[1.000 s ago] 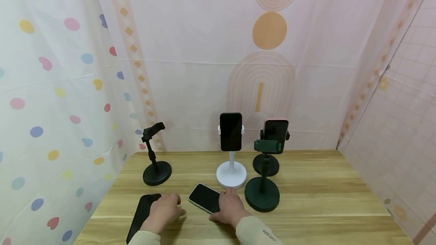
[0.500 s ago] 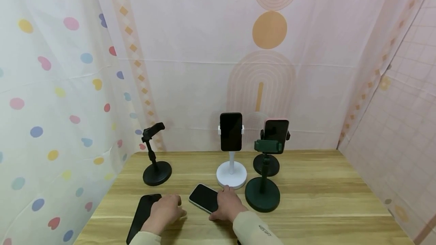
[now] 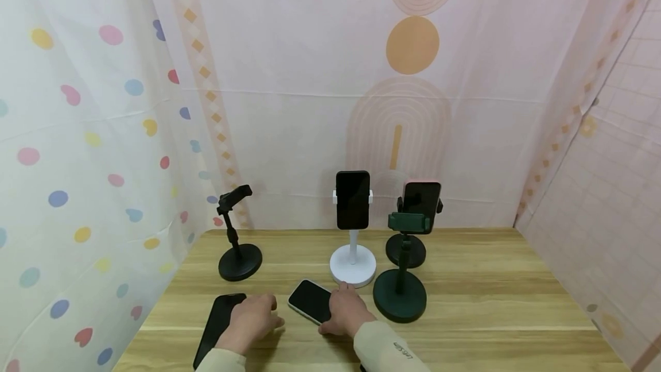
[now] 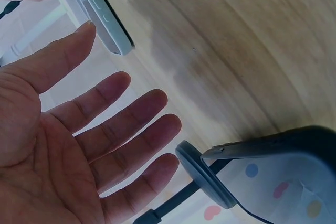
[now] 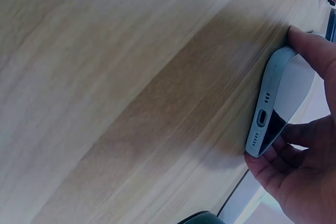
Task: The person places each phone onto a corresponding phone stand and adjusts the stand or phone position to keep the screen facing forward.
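A smartphone in a pale case [image 3: 307, 297] lies face up on the wooden table, slanted, its screen dark. My right hand [image 3: 350, 310] grips its near right end from above. In the right wrist view the thumb is at one long edge and fingertips are at the other, either side of the phone's [image 5: 262, 114] charging-port end. My left hand [image 3: 253, 320] hovers beside a black smartphone [image 3: 218, 321], partly covering it in the head view. The left wrist view shows that hand's fingers [image 4: 142, 106] spread and loosely bent, nothing between them.
Behind the hands stand a white phone stand [image 3: 353, 263] holding a phone [image 3: 353, 200], and a black stand [image 3: 393, 250] holding another phone [image 3: 422, 197]. A dark green phone stand [image 3: 400, 297] is close right of my right hand. A black phone stand [image 3: 240, 261] is at the back left.
My right hand and sleeve have shifted slightly left since a second ago, still at the same phone. My left hand stays in place; the head view has moved a little.
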The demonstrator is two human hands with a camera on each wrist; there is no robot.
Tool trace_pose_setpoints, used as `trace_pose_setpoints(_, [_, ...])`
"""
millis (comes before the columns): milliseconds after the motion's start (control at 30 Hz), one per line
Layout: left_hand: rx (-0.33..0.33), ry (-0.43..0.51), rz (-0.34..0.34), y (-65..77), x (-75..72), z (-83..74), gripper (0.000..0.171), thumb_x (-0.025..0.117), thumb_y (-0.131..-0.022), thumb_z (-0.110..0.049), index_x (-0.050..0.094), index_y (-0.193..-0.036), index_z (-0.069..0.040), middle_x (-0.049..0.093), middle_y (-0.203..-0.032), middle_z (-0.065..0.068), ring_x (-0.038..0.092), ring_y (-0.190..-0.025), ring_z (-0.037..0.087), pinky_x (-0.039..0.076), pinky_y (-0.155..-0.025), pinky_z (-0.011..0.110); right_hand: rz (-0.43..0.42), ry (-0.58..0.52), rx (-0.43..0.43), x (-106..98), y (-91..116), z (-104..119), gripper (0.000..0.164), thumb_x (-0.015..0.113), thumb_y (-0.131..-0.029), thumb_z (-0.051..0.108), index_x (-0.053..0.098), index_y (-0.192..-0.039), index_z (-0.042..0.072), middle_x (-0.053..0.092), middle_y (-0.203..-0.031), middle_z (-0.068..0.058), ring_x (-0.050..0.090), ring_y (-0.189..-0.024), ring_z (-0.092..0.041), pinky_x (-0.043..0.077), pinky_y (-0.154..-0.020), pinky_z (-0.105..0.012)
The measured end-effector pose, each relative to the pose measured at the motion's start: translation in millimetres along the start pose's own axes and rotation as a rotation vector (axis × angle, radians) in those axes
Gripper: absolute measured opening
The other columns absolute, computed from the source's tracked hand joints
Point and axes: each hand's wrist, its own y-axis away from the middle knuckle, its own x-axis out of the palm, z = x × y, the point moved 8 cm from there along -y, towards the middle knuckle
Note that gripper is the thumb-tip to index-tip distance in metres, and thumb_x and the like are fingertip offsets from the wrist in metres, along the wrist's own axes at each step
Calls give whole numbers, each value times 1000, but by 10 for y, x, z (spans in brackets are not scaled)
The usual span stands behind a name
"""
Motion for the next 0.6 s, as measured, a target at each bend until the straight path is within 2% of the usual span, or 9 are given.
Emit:
trace_pose_setpoints(267, [1, -9, -5, 8, -3, -19, 29, 83, -79, -26, 68, -94, -6, 65, -87, 7, 59, -75, 23, 50, -67, 47, 12, -33, 42, 11, 0, -29, 60, 84, -73, 48, 67, -105, 1, 55, -98, -10, 50, -94, -24, 50, -82, -37])
trace_pose_setpoints(600, [23, 1, -16, 19, -7, -51, 28, 83, -79, -24, 69, -94, -5, 66, -87, 7, 61, -73, 23, 51, -67, 47, 6, -78, 57, 19, 6, -68, 60, 86, -71, 48, 67, -103, 1, 54, -99, -11, 50, -91, -24, 50, -79, -36])
